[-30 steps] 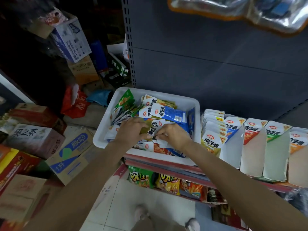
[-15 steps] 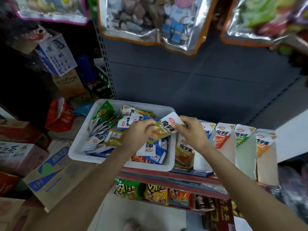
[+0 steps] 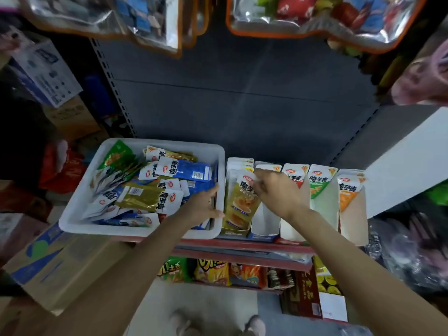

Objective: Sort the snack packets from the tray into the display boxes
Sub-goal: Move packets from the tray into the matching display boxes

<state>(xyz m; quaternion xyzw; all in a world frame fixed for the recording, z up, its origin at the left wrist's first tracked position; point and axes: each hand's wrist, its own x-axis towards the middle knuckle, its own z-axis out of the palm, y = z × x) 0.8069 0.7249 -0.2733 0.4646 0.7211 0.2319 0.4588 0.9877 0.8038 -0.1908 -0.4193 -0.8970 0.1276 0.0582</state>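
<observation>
A white tray (image 3: 80,200) on the shelf holds several snack packets, gold (image 3: 145,196), blue (image 3: 191,170) and green (image 3: 116,156). To its right stand several display boxes in a row. The leftmost box (image 3: 238,166) holds gold packets. My right hand (image 3: 274,187) pinches the top of a gold packet (image 3: 243,202) standing at the front of that box. My left hand (image 3: 203,204) lies at the tray's right end with straight fingers and holds nothing. The boxes further right show red (image 3: 294,177), green (image 3: 321,183) and orange (image 3: 348,195) packets.
Hanging toy bags (image 3: 315,18) crowd the top of the view. Cardboard cartons (image 3: 60,267) stand on the floor at the left. A lower shelf holds chip bags (image 3: 211,272). A white panel (image 3: 407,161) juts out at the right. My shoes (image 3: 179,321) show on the floor.
My right hand carried a gold packet from above the tray to the leftmost display box. My left hand let go of it and dropped to the tray's right end. The camera tilted upward.
</observation>
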